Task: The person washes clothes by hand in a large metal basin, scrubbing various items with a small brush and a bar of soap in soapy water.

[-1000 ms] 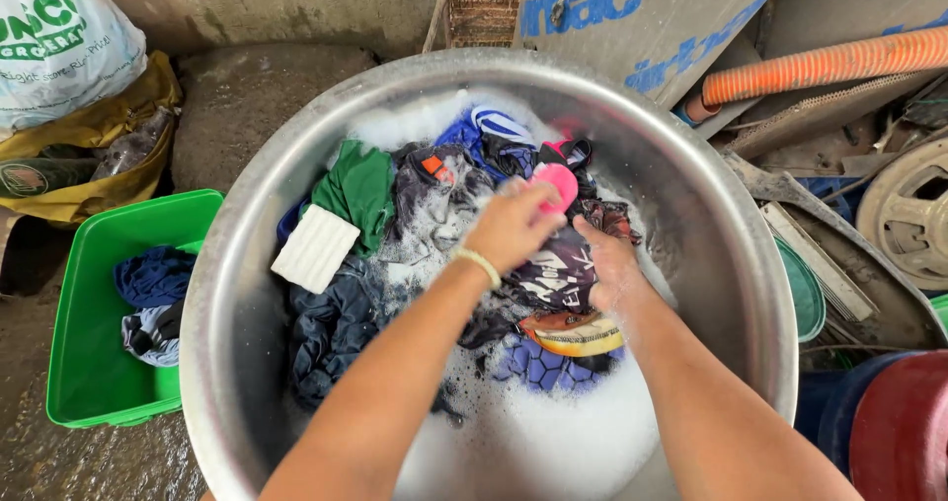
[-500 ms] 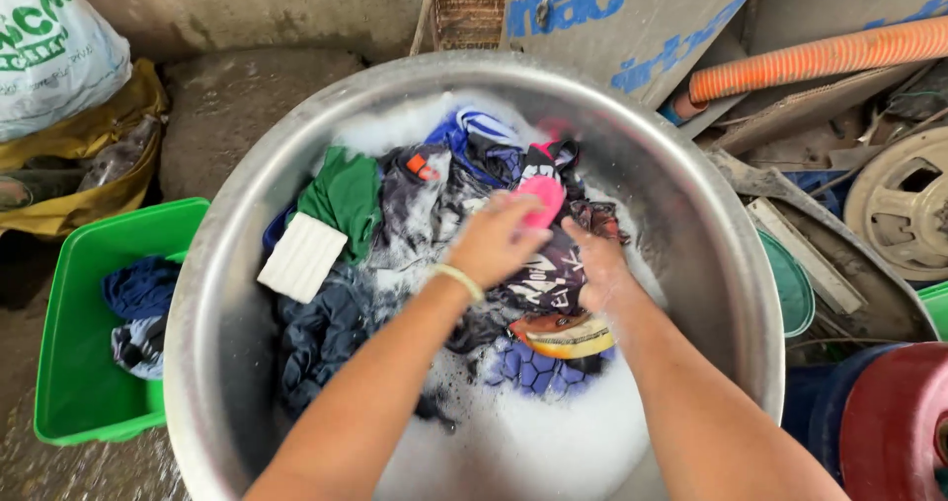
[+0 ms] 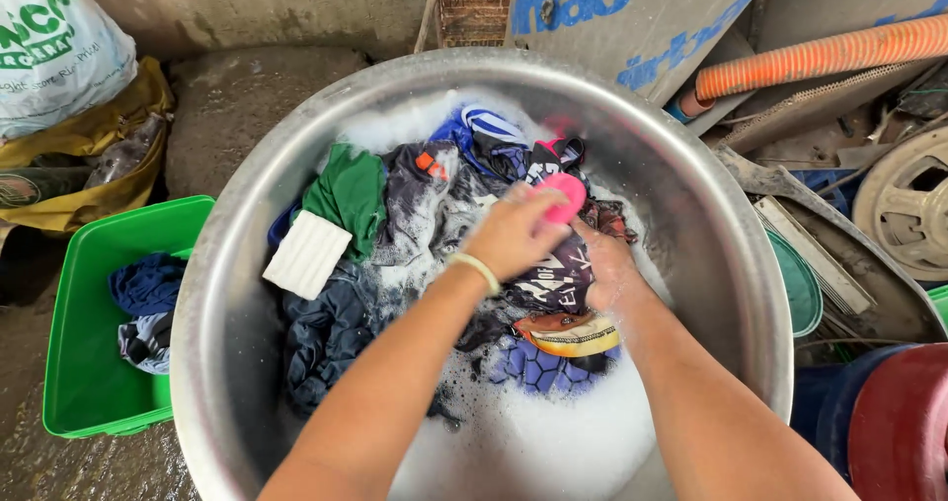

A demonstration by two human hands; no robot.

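Left hand [image 3: 513, 232] is gripping a pink brush [image 3: 561, 197], fingers wrapped tight around it, pressing it down on the dark printed garment [image 3: 553, 279] near the middle of the basin. Right hand [image 3: 604, 264] is lying on the same garment just beside the left, wet and soapy; fingers are buried in cloth and suds, so can't tell whether they're spread or bunched (looks like it's pinning the fabric, contact is clear).

The metal basin [image 3: 731, 264] is holding the whole load: soaked clothes piled in the centre and far half, white foam [image 3: 533, 442] pooling at the near side. A green shirt [image 3: 348, 193] is lying at the left of the pile, a white soap bar [image 3: 306, 254] touching its lower edge, sitting on dark fabric. A blue striped piece [image 3: 486, 126] is sitting at the far edge of the pile.

Outside the basin: a green tub [image 3: 74, 363] on the left with a few blue and grey clothes in it, an orange ribbed hose [image 3: 820, 55] at upper right, a red drum [image 3: 904, 432] at lower right.
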